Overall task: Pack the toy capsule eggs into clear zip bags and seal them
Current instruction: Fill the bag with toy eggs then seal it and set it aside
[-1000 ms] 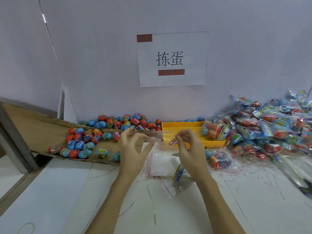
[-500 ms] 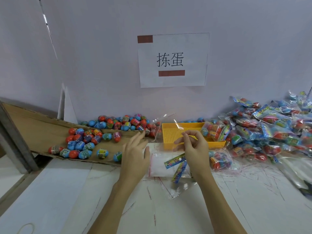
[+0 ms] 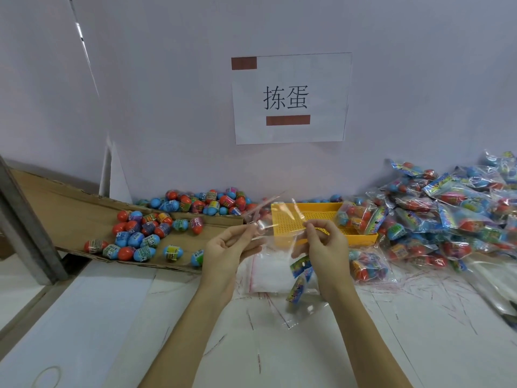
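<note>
Your left hand's [image 3: 226, 247] fingers [image 3: 247, 229] pinch one edge of a clear zip bag [image 3: 275, 219] (empty, raised over the worktop [image 3: 195, 345]), your right hand [image 3: 326, 246] pinching the other; loose capsule eggs [image 3: 145, 236] lie left, on cardboard [image 3: 64, 203].

Hidden, cropped and unreadable parts

The heap of filled bags [image 3: 461, 208] is cut off by the right edge; the yellow tray [image 3: 321, 217] is partly veiled by the clear zip bag [image 3: 279, 222]; egg labels are too small to be read.
</note>
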The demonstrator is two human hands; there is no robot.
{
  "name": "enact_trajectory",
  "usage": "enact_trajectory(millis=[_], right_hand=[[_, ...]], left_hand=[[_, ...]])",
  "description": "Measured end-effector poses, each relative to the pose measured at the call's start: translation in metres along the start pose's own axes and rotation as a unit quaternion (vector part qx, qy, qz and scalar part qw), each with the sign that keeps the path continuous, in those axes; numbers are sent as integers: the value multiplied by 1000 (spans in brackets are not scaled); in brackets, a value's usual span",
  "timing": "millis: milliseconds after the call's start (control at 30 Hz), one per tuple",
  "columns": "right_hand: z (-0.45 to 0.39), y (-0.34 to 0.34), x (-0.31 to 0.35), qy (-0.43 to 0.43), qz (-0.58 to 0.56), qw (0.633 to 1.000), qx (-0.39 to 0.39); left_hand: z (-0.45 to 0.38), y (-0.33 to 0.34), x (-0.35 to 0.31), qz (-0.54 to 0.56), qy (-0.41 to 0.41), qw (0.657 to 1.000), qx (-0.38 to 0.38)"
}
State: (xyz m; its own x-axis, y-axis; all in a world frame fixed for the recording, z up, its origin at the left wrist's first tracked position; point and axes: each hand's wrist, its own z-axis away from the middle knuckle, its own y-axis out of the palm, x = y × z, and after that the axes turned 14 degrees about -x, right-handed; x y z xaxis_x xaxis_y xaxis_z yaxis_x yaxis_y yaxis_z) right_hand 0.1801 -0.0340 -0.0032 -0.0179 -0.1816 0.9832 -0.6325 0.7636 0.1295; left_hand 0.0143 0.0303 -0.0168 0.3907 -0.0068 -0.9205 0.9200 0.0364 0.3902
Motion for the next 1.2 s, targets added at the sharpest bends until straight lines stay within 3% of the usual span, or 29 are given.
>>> enact_trajectory(millis=[100, 167, 267, 300, 367, 400, 467, 533, 600, 767, 933, 1033, 1200], right_hand=[[-9, -7, -2, 18, -44, 996, -78], [-16, -12, -3, 37, -64, 991, -113], [-19, -13, -6, 69, -67, 988, -120], [-18, -11, -8, 78, -67, 988, -112], [-15, -7, -9, 89, -65, 990, -91], [-13, -5, -8, 90, -60, 991, -79], [-9, -2, -8, 77, -41, 995, -52], [-3, 0, -8, 54, -13, 998, -21], [2, 3, -8, 27, 23, 999, 17], [10, 10, -7, 1, 93, 983, 158], [11, 13, -3, 8, 40, 993, 113], [10, 11, -1, -77, 35, 991, 108], [17, 15, -1, -144, 44, 970, 189]], left_hand=[[-2, -3, 1, -43, 29, 998, -22], [-5, -8, 2, -169, 116, 978, -30], [-5, -11, 12, -429, 253, 867, 32], [-4, -9, 14, -483, 289, 826, 31], [-1, -6, 15, -510, 343, 789, 21], [-1, -5, 15, -490, 353, 797, 20], [3, -2, 11, -405, 325, 854, 16], [5, 2, 5, -262, 216, 940, 30], [7, 6, 1, -118, 80, 988, 56], [1, 3, 4, -40, 29, 999, -14], [-1, -4, 3, -120, 57, 991, -21], [2, -2, 4, -220, 117, 969, -8], [5, 1, 2, -273, 183, 943, 46]])
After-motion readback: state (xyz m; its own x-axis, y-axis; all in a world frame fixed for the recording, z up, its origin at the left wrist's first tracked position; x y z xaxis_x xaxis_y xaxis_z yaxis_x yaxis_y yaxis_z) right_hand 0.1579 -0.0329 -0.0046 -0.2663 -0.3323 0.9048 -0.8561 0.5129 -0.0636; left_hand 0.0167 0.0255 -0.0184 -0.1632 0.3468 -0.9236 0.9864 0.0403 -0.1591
